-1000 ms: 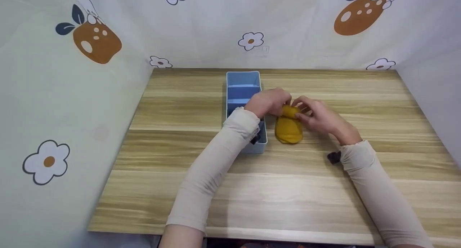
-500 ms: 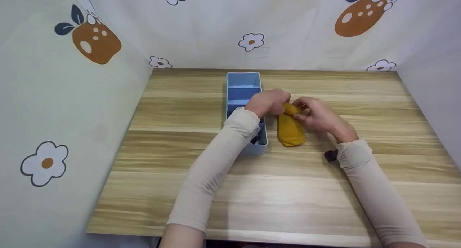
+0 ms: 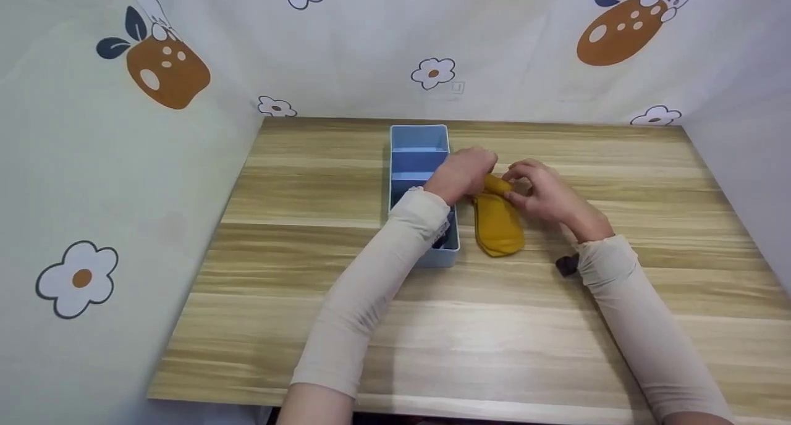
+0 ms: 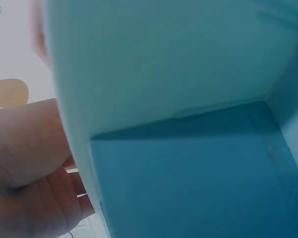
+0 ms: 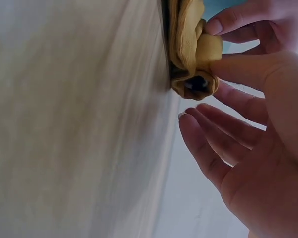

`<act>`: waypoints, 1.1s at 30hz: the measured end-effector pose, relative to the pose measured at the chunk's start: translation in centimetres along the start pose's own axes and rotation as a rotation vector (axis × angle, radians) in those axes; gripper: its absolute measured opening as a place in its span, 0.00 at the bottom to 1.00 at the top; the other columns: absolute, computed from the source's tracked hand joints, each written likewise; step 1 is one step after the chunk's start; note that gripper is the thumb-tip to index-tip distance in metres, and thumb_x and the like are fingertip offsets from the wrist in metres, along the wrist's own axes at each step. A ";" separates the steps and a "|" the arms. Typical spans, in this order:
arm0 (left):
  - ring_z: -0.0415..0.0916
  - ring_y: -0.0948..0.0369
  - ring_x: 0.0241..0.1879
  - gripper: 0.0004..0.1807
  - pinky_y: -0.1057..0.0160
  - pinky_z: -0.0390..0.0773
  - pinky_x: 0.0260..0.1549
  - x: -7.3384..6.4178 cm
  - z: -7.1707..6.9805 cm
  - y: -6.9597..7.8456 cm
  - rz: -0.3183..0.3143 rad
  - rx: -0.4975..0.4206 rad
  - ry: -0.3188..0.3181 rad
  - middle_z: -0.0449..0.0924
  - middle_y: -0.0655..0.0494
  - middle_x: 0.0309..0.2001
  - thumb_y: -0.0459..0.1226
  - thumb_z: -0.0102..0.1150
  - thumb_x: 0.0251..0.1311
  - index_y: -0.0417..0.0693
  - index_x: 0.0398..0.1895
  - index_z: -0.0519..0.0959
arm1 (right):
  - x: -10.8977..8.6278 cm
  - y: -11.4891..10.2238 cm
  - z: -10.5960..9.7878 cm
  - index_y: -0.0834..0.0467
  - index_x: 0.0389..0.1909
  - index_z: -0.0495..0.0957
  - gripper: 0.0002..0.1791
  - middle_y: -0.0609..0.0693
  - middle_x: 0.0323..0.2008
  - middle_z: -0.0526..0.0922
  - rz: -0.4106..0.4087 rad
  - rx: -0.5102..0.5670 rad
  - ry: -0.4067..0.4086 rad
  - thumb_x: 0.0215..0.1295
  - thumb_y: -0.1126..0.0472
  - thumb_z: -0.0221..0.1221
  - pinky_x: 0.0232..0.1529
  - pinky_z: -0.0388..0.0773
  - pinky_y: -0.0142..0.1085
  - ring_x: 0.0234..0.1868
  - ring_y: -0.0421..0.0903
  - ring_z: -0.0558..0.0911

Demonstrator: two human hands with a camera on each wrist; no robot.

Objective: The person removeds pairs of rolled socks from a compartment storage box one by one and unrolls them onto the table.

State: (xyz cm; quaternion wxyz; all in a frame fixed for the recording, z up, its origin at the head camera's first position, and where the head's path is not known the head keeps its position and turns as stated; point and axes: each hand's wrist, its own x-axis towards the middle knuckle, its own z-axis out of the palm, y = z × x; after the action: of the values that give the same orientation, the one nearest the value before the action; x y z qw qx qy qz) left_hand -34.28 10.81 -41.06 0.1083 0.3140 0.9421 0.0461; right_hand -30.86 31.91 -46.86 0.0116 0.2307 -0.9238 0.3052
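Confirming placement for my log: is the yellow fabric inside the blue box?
No, the yellow fabric lies on the table, outside and beside the blue box.

A wood-grain table (image 3: 247,326) bears a blue box (image 3: 435,259) and yellow cloth (image 3: 499,228).

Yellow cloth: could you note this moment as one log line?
yellow cloth: far end rolled, rest on table | left hand: pinches roll | right hand: pinches roll | blue divided box: left of cloth
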 end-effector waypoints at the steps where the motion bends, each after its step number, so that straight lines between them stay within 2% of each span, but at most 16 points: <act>1: 0.82 0.55 0.47 0.14 0.55 0.86 0.53 0.0 0.1 0.0 -0.001 0.008 0.004 0.86 0.49 0.54 0.32 0.63 0.74 0.47 0.60 0.83 | 0.0 0.1 0.0 0.67 0.55 0.83 0.14 0.67 0.62 0.81 -0.015 -0.002 0.012 0.71 0.69 0.67 0.61 0.82 0.62 0.62 0.67 0.81; 5: 0.80 0.56 0.44 0.12 0.56 0.86 0.51 0.3 0.4 -0.2 0.010 0.045 0.029 0.87 0.49 0.53 0.32 0.63 0.74 0.46 0.56 0.87 | 0.3 0.1 -0.1 0.66 0.54 0.85 0.14 0.65 0.57 0.85 -0.084 0.010 0.045 0.69 0.74 0.66 0.52 0.87 0.59 0.58 0.64 0.84; 8: 0.81 0.57 0.45 0.12 0.57 0.86 0.51 0.5 0.6 -0.4 0.017 0.048 0.043 0.87 0.50 0.52 0.32 0.63 0.74 0.46 0.56 0.85 | 0.6 0.1 -0.1 0.66 0.51 0.87 0.12 0.63 0.52 0.88 -0.106 0.000 0.042 0.70 0.75 0.65 0.50 0.88 0.57 0.55 0.62 0.86; 13: 0.81 0.56 0.46 0.14 0.57 0.85 0.52 0.6 0.6 -0.5 0.010 -0.001 0.035 0.87 0.52 0.51 0.31 0.63 0.74 0.48 0.59 0.81 | 0.9 0.2 0.0 0.67 0.52 0.86 0.12 0.65 0.53 0.87 -0.062 -0.006 0.021 0.69 0.74 0.65 0.54 0.86 0.60 0.56 0.65 0.86; 21: 0.75 0.58 0.39 0.09 0.63 0.76 0.39 0.8 -0.2 -0.3 0.025 0.018 0.020 0.81 0.53 0.42 0.31 0.58 0.76 0.46 0.52 0.86 | 1.4 0.2 -0.1 0.68 0.52 0.84 0.16 0.67 0.52 0.81 -0.012 -0.039 0.013 0.64 0.73 0.71 0.60 0.82 0.61 0.56 0.68 0.85; 25: 0.75 0.57 0.40 0.11 0.62 0.76 0.40 1.1 -0.2 -0.3 0.034 0.019 0.027 0.82 0.53 0.43 0.29 0.60 0.74 0.47 0.54 0.85 | 1.6 0.2 0.0 0.68 0.53 0.83 0.18 0.66 0.51 0.82 -0.009 -0.066 0.013 0.63 0.73 0.72 0.59 0.83 0.60 0.55 0.67 0.85; 28: 0.77 0.57 0.41 0.12 0.60 0.80 0.42 1.4 -0.3 -0.2 0.033 0.038 0.039 0.86 0.52 0.46 0.29 0.60 0.74 0.47 0.55 0.85 | 1.8 0.4 0.0 0.68 0.54 0.82 0.18 0.67 0.52 0.84 -0.007 -0.059 0.003 0.64 0.73 0.71 0.59 0.83 0.60 0.54 0.67 0.86; 33: 0.80 0.58 0.43 0.12 0.58 0.87 0.49 1.7 -0.7 0.3 0.017 0.082 0.020 0.88 0.52 0.52 0.32 0.57 0.77 0.48 0.57 0.86 | 2.0 0.8 -0.2 0.68 0.57 0.80 0.18 0.67 0.52 0.87 -0.016 -0.021 -0.014 0.67 0.74 0.68 0.58 0.85 0.61 0.54 0.66 0.88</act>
State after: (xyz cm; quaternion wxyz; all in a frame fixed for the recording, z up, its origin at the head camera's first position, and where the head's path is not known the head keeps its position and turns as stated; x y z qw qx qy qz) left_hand -35.56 12.10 -40.67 0.0856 0.3259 0.9415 0.0116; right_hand -33.01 31.68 -46.82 0.0102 0.2403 -0.9251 0.2940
